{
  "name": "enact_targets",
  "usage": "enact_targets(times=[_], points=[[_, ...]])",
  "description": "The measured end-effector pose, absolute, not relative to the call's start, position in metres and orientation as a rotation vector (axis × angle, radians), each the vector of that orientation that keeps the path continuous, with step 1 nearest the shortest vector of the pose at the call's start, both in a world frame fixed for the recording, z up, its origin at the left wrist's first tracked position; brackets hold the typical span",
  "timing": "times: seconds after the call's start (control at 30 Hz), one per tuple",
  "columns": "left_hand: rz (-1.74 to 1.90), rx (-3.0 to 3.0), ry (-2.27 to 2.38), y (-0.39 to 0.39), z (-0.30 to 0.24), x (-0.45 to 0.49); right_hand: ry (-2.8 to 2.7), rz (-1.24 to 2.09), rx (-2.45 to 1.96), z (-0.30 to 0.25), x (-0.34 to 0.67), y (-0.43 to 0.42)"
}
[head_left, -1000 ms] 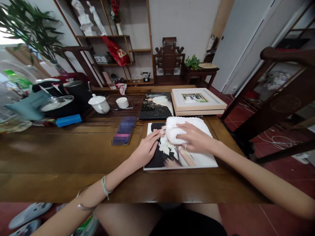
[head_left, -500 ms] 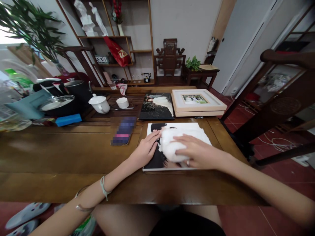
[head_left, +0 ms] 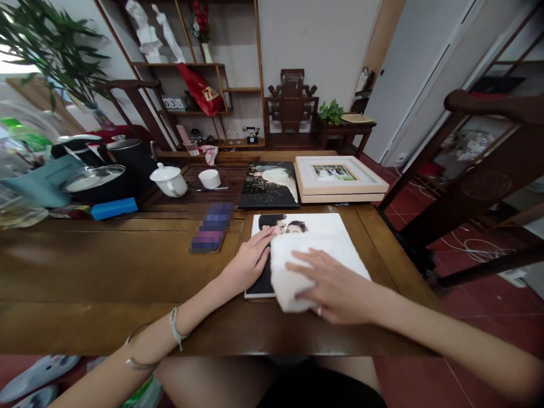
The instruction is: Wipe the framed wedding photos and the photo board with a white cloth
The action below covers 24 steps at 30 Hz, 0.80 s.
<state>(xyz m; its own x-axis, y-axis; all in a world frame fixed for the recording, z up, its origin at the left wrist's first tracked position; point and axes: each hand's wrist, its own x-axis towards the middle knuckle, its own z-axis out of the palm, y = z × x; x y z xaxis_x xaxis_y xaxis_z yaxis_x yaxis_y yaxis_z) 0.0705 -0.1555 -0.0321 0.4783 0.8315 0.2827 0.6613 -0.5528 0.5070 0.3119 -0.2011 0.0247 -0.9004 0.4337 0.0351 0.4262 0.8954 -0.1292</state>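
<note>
Photo panel (head_left: 351, 249) flat on desk (head_left: 127, 283), centre-right of frame; left hand (head_left: 250, 264) laid flat across its left edge, right hand (head_left: 335, 286) on white cloth (head_left: 284, 277) overlapping its lower edge, grip unclear; hands apart

- Your cloth (head_left: 287, 277) is plain white.
- Your nearer photo (head_left: 321, 223) is white with black areas.
- Your table (head_left: 127, 277) is brown.
- Your wristband (head_left: 173, 323) is pale green.

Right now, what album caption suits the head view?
Left hand resting on a photo panel, right hand on a white cloth lying across it.
</note>
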Motion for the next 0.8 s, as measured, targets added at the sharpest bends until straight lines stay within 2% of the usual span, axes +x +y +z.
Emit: enact_targets(times=[0.17,0.53,0.63,0.8], points=[[0.716,2.406,1.234,-0.154,-0.032,0.069,-3.016,0.28,-0.505,0.026,0.311,-0.214],[0.616,2.402,1.308,-0.158,-0.026,0.073,-2.721,0.119,-0.903,0.015,0.366,-0.109],[0.617,2.395,1.317,-0.159,-0.026,0.073,-2.732,0.135,-0.941,0.015,0.37,-0.127],[0.647,2.401,1.317,-0.159,-0.029,0.073,-2.849,0.163,-0.81,0.011,0.36,-0.208]])
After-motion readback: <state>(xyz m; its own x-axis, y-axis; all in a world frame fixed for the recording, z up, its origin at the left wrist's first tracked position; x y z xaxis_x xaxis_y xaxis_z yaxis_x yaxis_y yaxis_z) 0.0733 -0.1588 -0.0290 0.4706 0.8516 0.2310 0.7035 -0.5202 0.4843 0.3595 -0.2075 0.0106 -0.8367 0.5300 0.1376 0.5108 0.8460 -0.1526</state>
